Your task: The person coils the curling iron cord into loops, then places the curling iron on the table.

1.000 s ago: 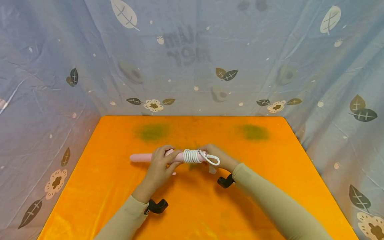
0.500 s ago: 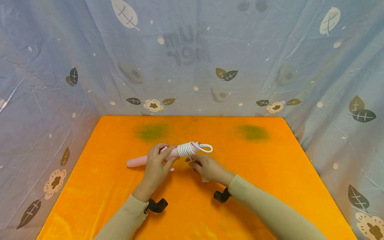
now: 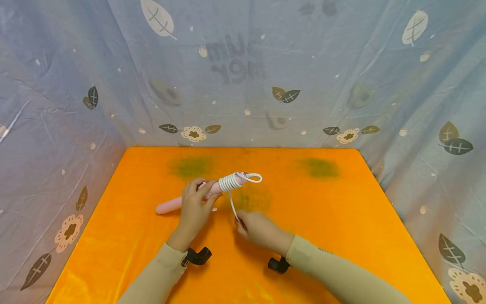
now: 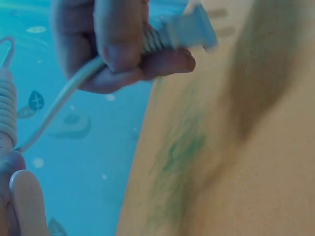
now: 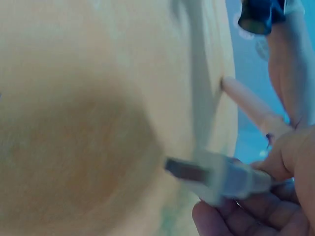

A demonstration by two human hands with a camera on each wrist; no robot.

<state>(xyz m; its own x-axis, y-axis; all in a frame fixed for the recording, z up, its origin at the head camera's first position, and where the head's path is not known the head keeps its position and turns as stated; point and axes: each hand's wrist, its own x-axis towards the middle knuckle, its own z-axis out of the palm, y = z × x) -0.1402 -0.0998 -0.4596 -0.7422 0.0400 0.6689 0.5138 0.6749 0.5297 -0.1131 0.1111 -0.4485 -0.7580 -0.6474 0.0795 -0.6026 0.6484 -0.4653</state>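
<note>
A pink curling iron (image 3: 168, 205) slants across the middle of the table in the head view, its right end farther from me. My left hand (image 3: 194, 211) grips it around the middle. White cord (image 3: 229, 183) is wound in several turns around the handle's right part, and a small loop (image 3: 255, 178) sticks out at the end. From the coils a straight length runs toward me to my right hand (image 3: 263, 230), which pinches it close to the plug. That plug (image 4: 192, 30) shows past the fingers in the left wrist view. Its prongs (image 5: 184, 169) are blurred in the right wrist view.
Orange cloth (image 3: 322, 202) covers the table, with greenish smudges (image 3: 193, 166) toward the back. A grey-blue patterned curtain (image 3: 243, 63) encloses the back and both sides. Black wrist mounts (image 3: 279, 265) hang below both forearms.
My right hand has moved from the handle's end toward me, drawing a length of cord away from the coils. The iron's right end has swung away from me while my left hand keeps its grip.
</note>
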